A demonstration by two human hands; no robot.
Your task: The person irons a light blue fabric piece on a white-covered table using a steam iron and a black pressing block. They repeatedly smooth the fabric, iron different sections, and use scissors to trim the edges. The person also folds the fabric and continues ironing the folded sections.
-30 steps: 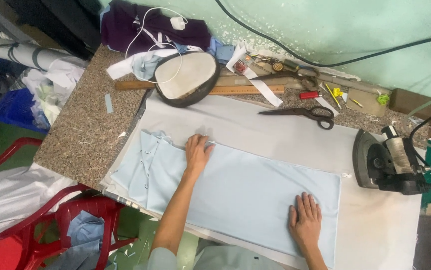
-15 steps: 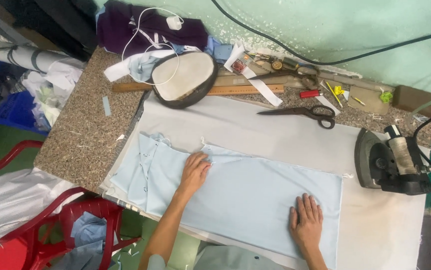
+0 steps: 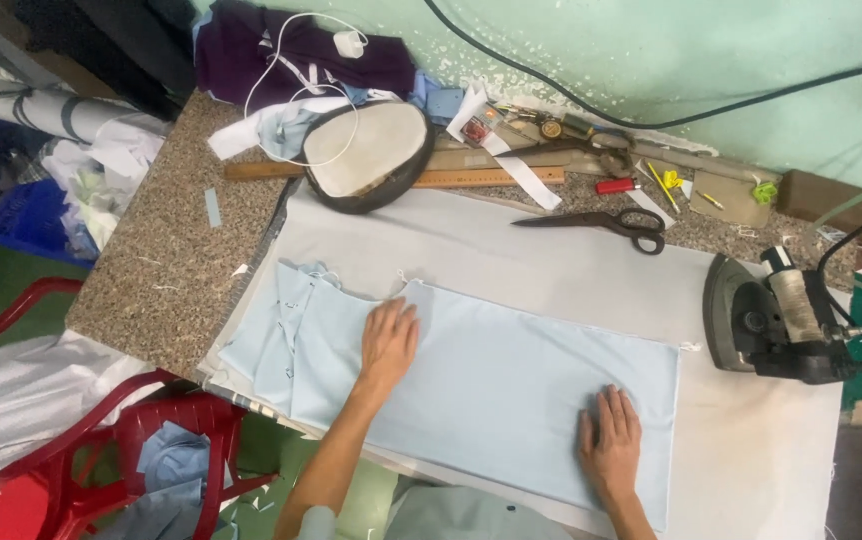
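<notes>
Smoothing step: both hands, left and right, flat and empty on cloth; the iron at 3 o'clock probably needs grabbing next.

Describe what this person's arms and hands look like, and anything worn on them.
Both hands, left hand and right hand, are bare: no gloves, rings, watch or bracelets show. The forearms are bare too. At the bottom edge, a pale grey-blue garment covers the body, its short sleeve ending near the left elbow.
</notes>
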